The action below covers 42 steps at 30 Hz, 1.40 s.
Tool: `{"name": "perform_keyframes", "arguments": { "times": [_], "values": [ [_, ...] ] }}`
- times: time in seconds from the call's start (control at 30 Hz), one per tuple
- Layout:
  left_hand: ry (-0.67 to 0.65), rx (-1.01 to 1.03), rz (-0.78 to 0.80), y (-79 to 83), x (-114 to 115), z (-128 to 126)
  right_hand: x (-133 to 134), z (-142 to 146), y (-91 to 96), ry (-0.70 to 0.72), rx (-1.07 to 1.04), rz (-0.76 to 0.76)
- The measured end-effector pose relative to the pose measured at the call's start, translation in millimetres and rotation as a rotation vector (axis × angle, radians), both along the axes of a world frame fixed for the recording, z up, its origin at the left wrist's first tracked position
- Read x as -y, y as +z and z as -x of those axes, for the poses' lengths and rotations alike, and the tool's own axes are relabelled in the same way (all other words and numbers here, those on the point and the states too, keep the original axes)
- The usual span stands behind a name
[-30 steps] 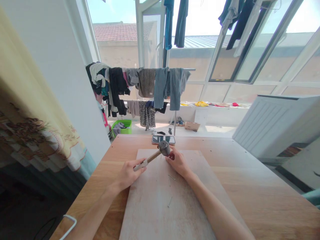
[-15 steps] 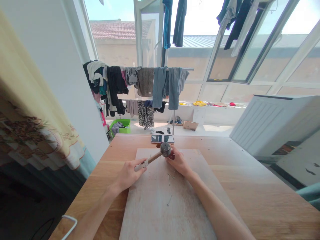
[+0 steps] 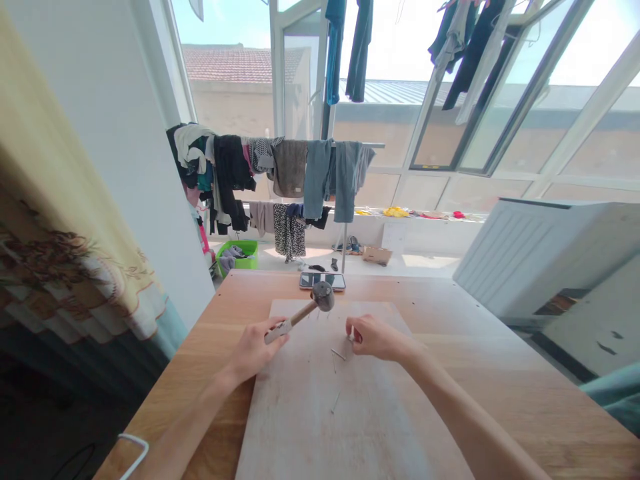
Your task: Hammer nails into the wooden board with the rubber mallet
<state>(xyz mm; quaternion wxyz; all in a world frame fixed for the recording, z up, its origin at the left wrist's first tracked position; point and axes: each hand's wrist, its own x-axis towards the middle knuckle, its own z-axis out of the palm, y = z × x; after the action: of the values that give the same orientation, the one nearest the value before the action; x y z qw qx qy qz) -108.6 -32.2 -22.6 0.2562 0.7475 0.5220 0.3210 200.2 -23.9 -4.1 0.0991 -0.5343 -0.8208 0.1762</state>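
My left hand [image 3: 254, 352] is wrapped round the pale grip of a hammer [image 3: 304, 313]. Its dark round head is raised over the far part of a wooden board [image 3: 300, 413]. Beneath the head, a few thin nails [image 3: 319, 315] appear to stand up from the board. My right hand [image 3: 376, 338] is closed low over the board, thumb and fingers pinched together; whatever is between them is too small to make out. Just left of those fingertips lies a loose nail [image 3: 339, 355], with another nail [image 3: 335, 363] beside it. A third nail [image 3: 335, 403] lies closer to me.
A phone [image 3: 323, 281] lies on the wooden table [image 3: 465, 373] beyond the board. A white cable [image 3: 137, 453] crosses the table's left edge. Past the table are a laundry rack [image 3: 370, 145] with clothes and a green basket [image 3: 246, 249]. A white cabinet [image 3: 520, 253] stands at the right.
My right hand has moved from beside the hammer head, back towards me and to the right, and its fingers are now pinched near the loose nails. The left hand still holds the hammer.
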Motion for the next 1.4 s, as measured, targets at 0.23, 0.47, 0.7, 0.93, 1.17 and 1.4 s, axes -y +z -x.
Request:
{"name": "perform_keyframes", "arguments": {
  "times": [0.23, 0.47, 0.7, 0.93, 1.17, 1.4],
  "values": [
    [-0.005, -0.003, -0.011, -0.1, 0, 0, -27, 6, 1.7, -0.105, 0.020, -0.101],
    [0.003, -0.008, 0.003, -0.4, 0, 1, -36, 8, -8.9, -0.068, -0.013, -0.133],
    [0.000, -0.008, 0.007, -2.3, -1, 1, -43, 11, -5.9, -0.041, -0.129, -0.148],
    [-0.003, 0.002, -0.013, -0.3, 0, 0, -50, 13, -33.7, -0.099, -0.414, -0.175],
    [0.017, 0.008, 0.036, 2.2, 1, -1, -51, 4, -65.4, -0.183, -0.637, -0.173],
    [0.013, 0.023, 0.060, 10.8, 2, -10, -48, 7, -62.7, -0.171, -0.665, -0.180]
  ]
}}
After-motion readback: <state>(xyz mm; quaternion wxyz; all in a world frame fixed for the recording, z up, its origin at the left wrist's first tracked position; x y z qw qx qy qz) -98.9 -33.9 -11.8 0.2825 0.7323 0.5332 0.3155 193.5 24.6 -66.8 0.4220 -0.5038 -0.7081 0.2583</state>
